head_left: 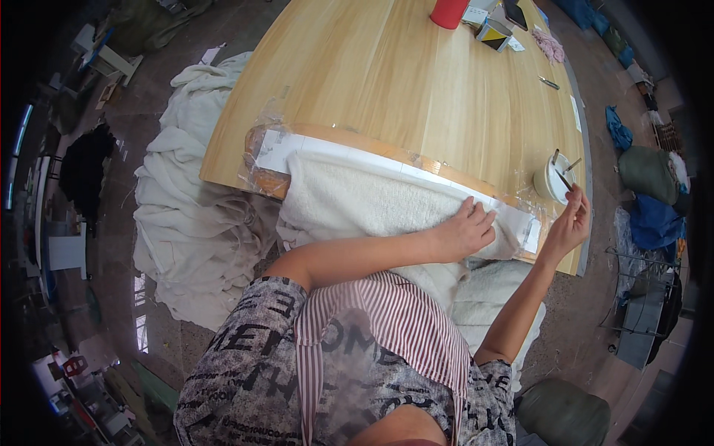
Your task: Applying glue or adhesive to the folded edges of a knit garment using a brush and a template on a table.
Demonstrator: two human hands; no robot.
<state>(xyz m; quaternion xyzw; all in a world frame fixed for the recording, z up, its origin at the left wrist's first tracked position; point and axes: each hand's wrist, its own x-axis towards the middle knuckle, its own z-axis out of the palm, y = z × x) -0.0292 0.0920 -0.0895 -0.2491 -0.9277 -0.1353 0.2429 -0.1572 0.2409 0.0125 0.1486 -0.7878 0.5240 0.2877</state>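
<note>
Head-worn fisheye view, facing steeply down, near the tabletop [357, 82]

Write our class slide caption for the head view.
Left hand rests on cream fleecy fabric at a pale wooden table; right hand holds a slim dark stick at a round white tub.

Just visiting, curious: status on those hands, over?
Left fingers resting on white cloth. Right fingers holding slim dark stick at white tub. Nothing visibly in the way.

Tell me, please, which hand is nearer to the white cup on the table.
Right. The right hand is close to the near side of the white cup, holding a thin dark stick. The left hand is farther left, resting on the cream cloth.
</note>
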